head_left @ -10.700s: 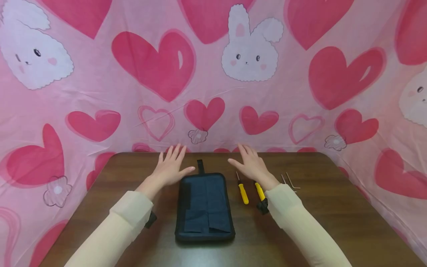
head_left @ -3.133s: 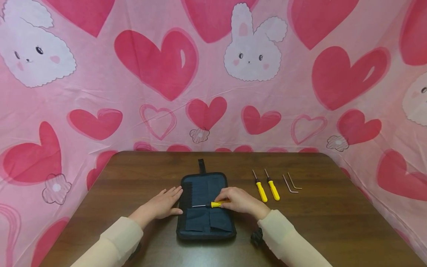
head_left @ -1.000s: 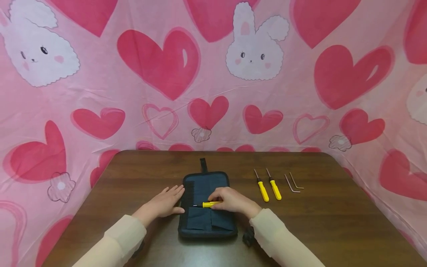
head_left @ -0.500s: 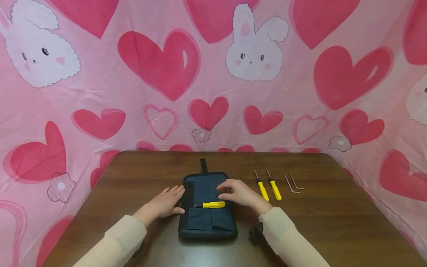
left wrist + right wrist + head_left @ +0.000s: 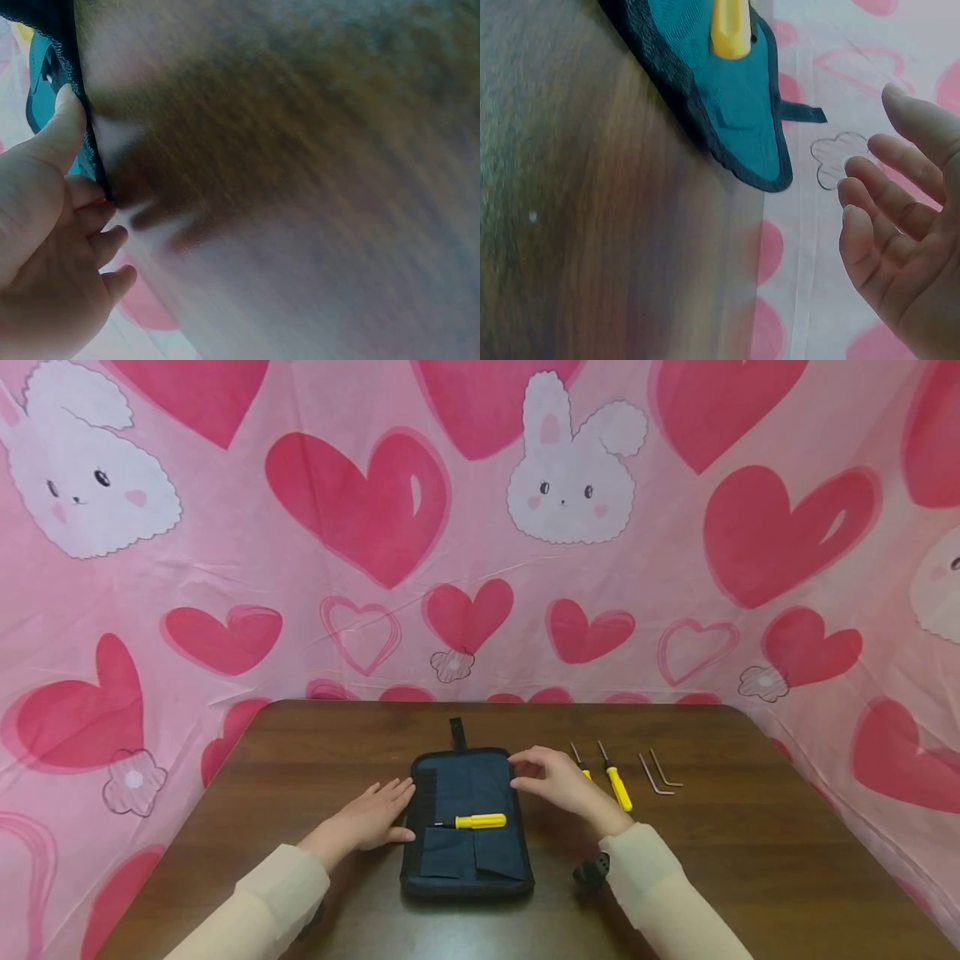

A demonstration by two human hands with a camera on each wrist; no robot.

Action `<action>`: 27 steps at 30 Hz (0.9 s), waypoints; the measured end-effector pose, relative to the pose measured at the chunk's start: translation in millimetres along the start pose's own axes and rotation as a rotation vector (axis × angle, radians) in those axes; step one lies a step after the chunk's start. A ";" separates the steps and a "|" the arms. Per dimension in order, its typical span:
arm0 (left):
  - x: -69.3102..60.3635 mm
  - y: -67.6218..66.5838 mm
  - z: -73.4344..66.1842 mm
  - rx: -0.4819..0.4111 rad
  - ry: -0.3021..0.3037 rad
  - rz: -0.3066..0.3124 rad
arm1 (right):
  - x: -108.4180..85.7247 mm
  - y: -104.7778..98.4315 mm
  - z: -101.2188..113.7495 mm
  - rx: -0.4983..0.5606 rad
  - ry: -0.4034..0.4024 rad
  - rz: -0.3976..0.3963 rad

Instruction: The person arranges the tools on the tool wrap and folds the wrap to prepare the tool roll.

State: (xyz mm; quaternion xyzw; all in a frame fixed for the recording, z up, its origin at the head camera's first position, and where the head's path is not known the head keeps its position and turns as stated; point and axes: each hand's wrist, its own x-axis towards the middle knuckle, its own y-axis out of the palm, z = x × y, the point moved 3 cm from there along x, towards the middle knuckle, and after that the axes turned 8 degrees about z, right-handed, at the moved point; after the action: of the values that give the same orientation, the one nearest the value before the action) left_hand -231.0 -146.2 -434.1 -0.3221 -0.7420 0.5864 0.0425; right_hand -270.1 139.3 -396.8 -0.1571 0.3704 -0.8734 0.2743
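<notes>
The yellow screwdriver lies crosswise on the pouch — probably light and stiff, best pinched by its handle. Left hand, fingers extended, touches the pouch's edge; right hand, loosely curved, holds nothing.

From head height, the table is viewed forward and down, at middle distance, against the patterned cloth. From each wrist, the left hand and the right hand are seen close up, the table steeply tilted. The pouch and cloth are shared by all three views.
</notes>
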 end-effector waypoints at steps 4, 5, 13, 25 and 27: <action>0.0 0.0 0.0 -0.002 0.003 0.000 | -2.9 -6.0 -4.5 -0.007 0.012 -0.040; 0.0 -0.1 -0.1 -0.001 0.004 0.000 | -3.7 -7.3 -5.7 -0.005 0.018 -0.046; 0.5 -0.1 0.2 0.006 0.003 -0.003 | -9.9 -16.4 -13.8 -0.012 0.043 -0.082; 0.9 0.9 0.7 0.012 0.003 -0.009 | -18.5 -31.9 -24.7 -0.032 0.061 -0.155; 0.7 1.0 0.7 0.011 0.002 -0.009 | -20.0 -33.3 -28.2 -0.036 0.081 -0.151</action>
State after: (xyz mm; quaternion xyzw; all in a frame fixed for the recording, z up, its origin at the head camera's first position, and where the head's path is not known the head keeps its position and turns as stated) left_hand -231.4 -146.3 -435.5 -0.3191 -0.7403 0.5899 0.0477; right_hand -279.7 186.2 -392.9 -0.1541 0.3837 -0.8905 0.1896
